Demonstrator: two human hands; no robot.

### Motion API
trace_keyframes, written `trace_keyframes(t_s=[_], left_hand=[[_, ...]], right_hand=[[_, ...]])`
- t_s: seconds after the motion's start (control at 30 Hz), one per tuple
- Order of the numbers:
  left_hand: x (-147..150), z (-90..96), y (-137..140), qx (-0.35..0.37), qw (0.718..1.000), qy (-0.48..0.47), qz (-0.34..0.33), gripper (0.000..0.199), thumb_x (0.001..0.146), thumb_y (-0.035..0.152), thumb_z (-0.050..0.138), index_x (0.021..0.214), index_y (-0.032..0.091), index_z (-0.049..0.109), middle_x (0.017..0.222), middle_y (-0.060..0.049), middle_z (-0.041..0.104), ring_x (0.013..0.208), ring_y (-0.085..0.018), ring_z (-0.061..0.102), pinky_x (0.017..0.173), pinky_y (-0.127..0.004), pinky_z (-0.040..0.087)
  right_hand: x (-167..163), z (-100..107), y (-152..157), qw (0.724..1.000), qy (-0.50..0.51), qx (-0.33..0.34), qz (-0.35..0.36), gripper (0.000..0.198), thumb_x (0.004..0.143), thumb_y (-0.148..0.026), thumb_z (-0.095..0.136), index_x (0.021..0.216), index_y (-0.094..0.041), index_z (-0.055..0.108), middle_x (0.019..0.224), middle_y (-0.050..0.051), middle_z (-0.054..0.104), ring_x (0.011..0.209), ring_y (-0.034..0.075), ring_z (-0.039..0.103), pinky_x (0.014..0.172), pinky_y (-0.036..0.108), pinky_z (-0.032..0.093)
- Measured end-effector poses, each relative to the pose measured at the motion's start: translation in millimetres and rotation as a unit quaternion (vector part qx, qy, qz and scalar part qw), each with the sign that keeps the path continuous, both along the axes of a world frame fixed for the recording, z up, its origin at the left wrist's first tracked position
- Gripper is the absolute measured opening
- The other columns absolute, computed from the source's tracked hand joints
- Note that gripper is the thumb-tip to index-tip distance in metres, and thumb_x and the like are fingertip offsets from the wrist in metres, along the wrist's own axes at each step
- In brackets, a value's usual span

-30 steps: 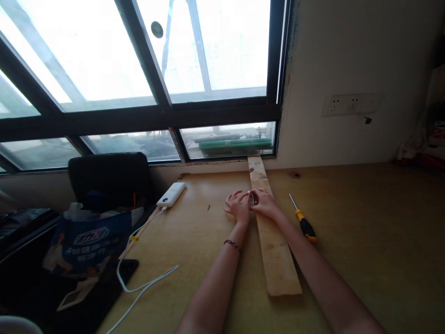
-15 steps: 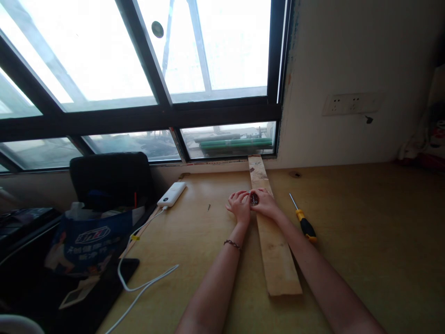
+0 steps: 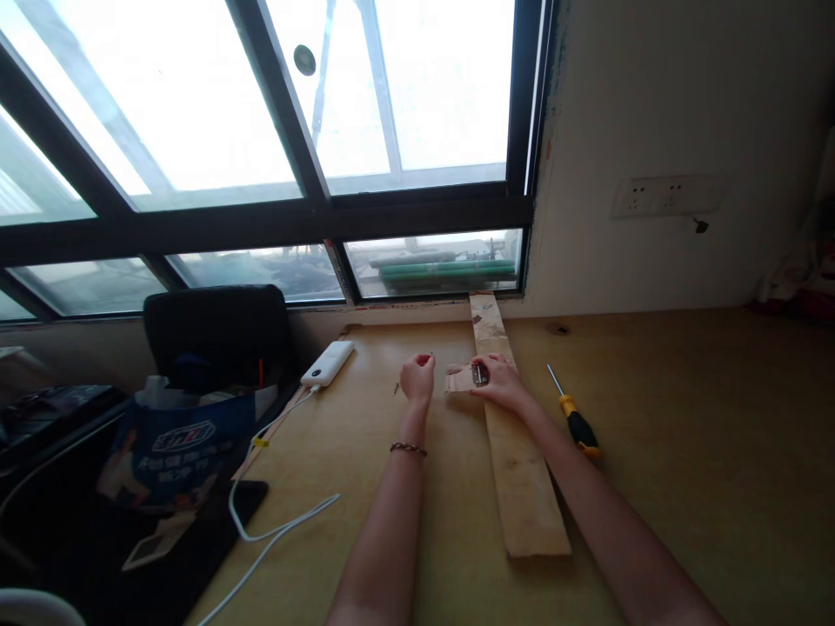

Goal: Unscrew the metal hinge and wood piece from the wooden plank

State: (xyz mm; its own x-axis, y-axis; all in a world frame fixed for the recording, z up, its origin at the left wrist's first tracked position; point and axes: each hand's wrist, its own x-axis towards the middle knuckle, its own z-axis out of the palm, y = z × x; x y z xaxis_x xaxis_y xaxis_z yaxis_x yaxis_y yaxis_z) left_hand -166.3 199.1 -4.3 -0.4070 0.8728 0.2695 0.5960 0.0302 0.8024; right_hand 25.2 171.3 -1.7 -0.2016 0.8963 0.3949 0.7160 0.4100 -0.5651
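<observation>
My right hand (image 3: 501, 382) grips a small dark metal plate with holes (image 3: 480, 375), which looks like a hinge, against a short wooden piece (image 3: 459, 379). That piece lies crosswise at the long wooden board (image 3: 518, 487) and juts out past its left edge. To the left, clear of the board, my left hand (image 3: 417, 377) is closed in a pinch; a tiny tip shows at its fingers, too small to name. A small screw (image 3: 396, 389) lies on the table just beside this hand. Right of the board rests a screwdriver (image 3: 577, 424) with a yellow and black handle.
A white power bank (image 3: 328, 363) with a white cable (image 3: 280, 530) lies along the table's left side. Beyond that edge are a black chair (image 3: 218, 335) and a blue bag (image 3: 183, 443). The window (image 3: 417, 209) and wall sockets (image 3: 669, 196) are behind the table (image 3: 684, 487).
My left hand has come away from the metal plate to the left and closed into a pinch. The short wooden piece now shows. My right hand keeps its hold; the view shifted slightly.
</observation>
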Motion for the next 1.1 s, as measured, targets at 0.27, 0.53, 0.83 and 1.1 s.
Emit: trace_keyframes(t_s=[0.27,0.53,0.83,1.1], left_hand=[[-65,-7.2,-6,-0.189,0.962,0.175,0.087,0.015,0.062,0.031,0.06,0.068,0.022,0.069,0.083,-0.014,0.067,0.102,-0.036,0.048,0.075,-0.044,0.039],[-69,-13.1,-6,-0.181,0.957,0.202,0.102,0.016,0.063,0.031,0.058,0.066,0.019,0.067,0.088,-0.014,0.065,0.103,-0.037,0.044,0.076,-0.041,0.038],[-43,2.8,2,-0.17,0.98,-0.017,-0.101,0.031,0.068,0.042,0.056,0.071,0.012,0.066,0.072,-0.01,0.067,0.061,-0.016,0.055,0.055,-0.026,0.038],[-21,9.5,-10,-0.271,0.909,-0.172,-0.267,0.03,0.057,0.035,0.067,0.072,0.009,0.066,0.067,-0.006,0.063,0.042,-0.003,0.033,0.04,-0.02,0.019]], right_hand=[[-1,4,-4,1.0,-0.001,0.005,0.009,0.054,0.053,-0.029,0.076,0.103,-0.023,0.058,0.099,0.004,0.056,0.096,0.02,0.05,0.085,0.033,0.038],[-2,6,-5,1.0,-0.003,-0.008,0.003,0.054,0.053,-0.03,0.076,0.103,-0.023,0.058,0.102,0.005,0.055,0.098,0.021,0.05,0.086,0.033,0.037],[-1,4,-4,1.0,-0.001,0.0,0.01,0.056,0.052,-0.033,0.076,0.104,-0.023,0.058,0.104,0.005,0.056,0.102,0.022,0.048,0.087,0.034,0.037],[-1,3,-4,1.0,-0.012,0.006,0.008,0.061,0.052,-0.036,0.077,0.109,-0.024,0.056,0.107,0.006,0.056,0.104,0.023,0.048,0.09,0.036,0.036]])
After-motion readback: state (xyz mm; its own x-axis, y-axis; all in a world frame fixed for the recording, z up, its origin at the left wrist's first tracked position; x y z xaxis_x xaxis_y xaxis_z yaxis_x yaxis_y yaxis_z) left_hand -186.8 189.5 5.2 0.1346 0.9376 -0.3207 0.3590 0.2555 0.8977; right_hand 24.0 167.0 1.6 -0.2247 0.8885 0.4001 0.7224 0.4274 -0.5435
